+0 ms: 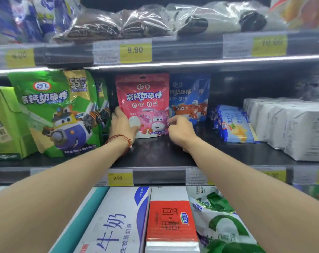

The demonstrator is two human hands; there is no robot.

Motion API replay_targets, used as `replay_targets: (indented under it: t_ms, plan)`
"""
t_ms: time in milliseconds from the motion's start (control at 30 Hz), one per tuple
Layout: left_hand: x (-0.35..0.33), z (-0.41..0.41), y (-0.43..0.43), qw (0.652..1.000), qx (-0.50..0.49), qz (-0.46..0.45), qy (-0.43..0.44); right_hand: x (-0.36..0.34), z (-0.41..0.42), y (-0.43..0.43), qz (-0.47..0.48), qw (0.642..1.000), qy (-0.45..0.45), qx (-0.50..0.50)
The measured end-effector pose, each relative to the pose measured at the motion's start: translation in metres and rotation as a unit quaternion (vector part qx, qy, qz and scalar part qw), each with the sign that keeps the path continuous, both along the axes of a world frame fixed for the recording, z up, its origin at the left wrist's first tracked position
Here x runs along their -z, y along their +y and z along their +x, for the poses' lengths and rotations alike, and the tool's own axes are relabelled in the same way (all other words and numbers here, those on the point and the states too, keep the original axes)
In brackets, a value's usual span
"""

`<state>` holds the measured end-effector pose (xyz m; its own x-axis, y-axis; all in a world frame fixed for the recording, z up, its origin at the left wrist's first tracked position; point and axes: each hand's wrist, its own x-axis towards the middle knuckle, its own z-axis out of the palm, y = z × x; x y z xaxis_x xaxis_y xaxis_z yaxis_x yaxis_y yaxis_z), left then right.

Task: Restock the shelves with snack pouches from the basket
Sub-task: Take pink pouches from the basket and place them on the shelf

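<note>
Left hand: my left hand (122, 125) is gripping the lower left corner of the pink pouch (143, 105), thumb on the front and fingers wrapping behind, and I am using it to keep the pouch standing.
Green pouch: just to the left, the big green pouch (58, 110) is leaning on the same shelf (160, 154); I am judging the gap as narrow, so I am avoiding any sideways shove.
Pink pouch: it is standing upright, base on the shelf deck, set back from the front edge, between the green pouch and the blue pouch (190, 99).
Right hand: my right hand (180, 130) is curling narrow at the lower right corner, fingertips pinching or nudging the edge; I cannot tell which.
Doing it well: I am aiming to square the base flat and face the print forward, pressing both corners evenly, then releasing one hand at a time so it is not tipping.
Basket: not appearing in view.
</note>
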<state>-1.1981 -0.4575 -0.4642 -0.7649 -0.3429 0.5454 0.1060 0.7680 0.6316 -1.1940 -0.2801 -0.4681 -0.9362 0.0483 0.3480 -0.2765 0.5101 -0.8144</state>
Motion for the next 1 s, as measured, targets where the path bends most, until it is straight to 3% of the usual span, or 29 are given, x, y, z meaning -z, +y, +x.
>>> replay_targets:
  t_ms: [200, 467, 633, 1000]
  plan:
    - [-0.003, 0.035, 0.004, 0.998, 0.005, 0.004, -0.055, -0.008, 0.031, 0.001, -0.005, 1.0, -0.002, 0.007]
    - [-0.001, 0.123, -0.013, 0.993, 0.098, 0.036, 0.063, -0.015, 0.106, -0.04, -0.05, 0.993, 0.1, -0.04]
    - [0.007, 0.187, -0.057, 0.989, 0.085, 0.043, 0.114, -0.009, 0.168, -0.089, -0.135, 0.98, 0.12, -0.086]
    - [0.068, 0.339, -0.209, 0.993, -0.027, 0.086, 0.069, 0.052, 0.298, -0.254, -0.176, 0.951, 0.061, -0.245]
